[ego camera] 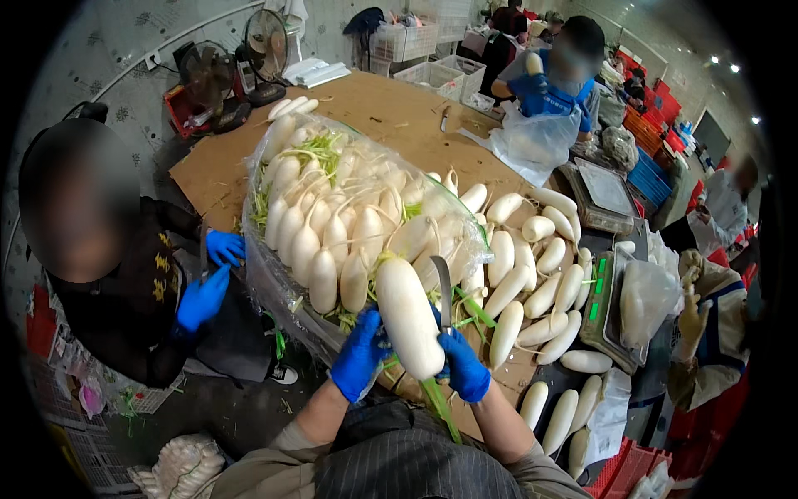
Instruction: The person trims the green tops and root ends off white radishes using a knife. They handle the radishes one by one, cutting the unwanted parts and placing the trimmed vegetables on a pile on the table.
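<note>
A large white daikon radish (408, 318) is held up in front of me, slanting from upper left to lower right. My left hand (361, 357), in a blue glove, grips its left side. My right hand (462, 365), gloved alike, holds a knife with a curved blade (443, 287) pointing up and also touches the radish's lower right side. Beyond them a big clear plastic bag (274, 305) lies spread open, full of daikons (305, 246) with some green leaf stubs (321, 153). Green leaf strips (439, 408) hang below the radish.
Loose daikons (508, 284) cover the table's right side, beside a digital scale (614, 312) bearing a plastic bag. A gloved co-worker (162, 280) stands at left; another (555, 81) holds a daikon across the cardboard-covered table (399, 106). A second knife (444, 118) lies there. Two fans (265, 53) stand behind.
</note>
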`<state>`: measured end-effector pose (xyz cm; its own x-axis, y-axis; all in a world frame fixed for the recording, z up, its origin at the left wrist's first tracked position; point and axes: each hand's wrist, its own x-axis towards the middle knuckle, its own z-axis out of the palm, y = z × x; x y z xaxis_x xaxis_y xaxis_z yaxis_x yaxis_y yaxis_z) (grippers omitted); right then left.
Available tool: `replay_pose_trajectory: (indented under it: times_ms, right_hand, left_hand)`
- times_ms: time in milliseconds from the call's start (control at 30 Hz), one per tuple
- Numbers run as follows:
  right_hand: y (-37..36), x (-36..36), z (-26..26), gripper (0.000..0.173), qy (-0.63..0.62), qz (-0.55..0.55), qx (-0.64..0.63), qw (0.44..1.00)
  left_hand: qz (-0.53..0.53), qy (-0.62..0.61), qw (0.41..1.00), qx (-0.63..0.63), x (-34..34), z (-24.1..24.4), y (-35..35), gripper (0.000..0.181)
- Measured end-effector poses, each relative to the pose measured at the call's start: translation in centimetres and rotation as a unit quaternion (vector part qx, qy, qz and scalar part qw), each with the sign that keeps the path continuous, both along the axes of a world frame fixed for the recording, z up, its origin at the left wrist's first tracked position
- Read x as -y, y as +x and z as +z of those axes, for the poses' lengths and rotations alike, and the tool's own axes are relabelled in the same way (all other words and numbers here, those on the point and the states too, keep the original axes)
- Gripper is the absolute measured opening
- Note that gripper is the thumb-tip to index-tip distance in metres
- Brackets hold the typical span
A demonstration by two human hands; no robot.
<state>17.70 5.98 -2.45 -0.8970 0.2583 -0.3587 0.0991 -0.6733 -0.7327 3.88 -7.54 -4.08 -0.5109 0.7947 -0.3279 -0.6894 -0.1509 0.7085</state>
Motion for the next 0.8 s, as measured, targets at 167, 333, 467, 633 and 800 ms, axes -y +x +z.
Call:
replay_pose_trajectory:
  times_ms: [167, 333, 467, 633, 800]
  right_hand:
    - [2.3, -1.8, 0.9, 0.036, 0.252, 0.032, 0.019, 0.967]
    - [-0.8, -7.0, 5.7, 0.026, 0.661, 0.092, -0.023, 0.745]
    - [-1.9, -7.5, 7.0, 0.025, 0.751, 0.139, -0.031, 0.645]
    - [-1.8, -7.5, 7.0, 0.026, 0.746, 0.146, -0.062, 0.647]
    - [-1.9, -6.2, 7.5, 0.027, 0.747, 0.142, -0.07, 0.646]
  left_hand:
    - [-0.078, 0.051, 0.988, 0.122, -1.0, 0.0, 0.5, 0.058]
    - [-0.106, 0.016, 0.994, -0.012, 0.0, 2.3, -0.4, 0.06]
    - [-0.12, 0.009, 0.992, -0.034, 1.4, 2.8, 0.5, 0.062]
    - [-0.182, 0.064, 0.981, -0.002, 2.3, 2.4, 0.2, 0.075]
    - [-0.211, 0.096, 0.972, 0.033, 2.9, 2.9, -0.3, 0.083]
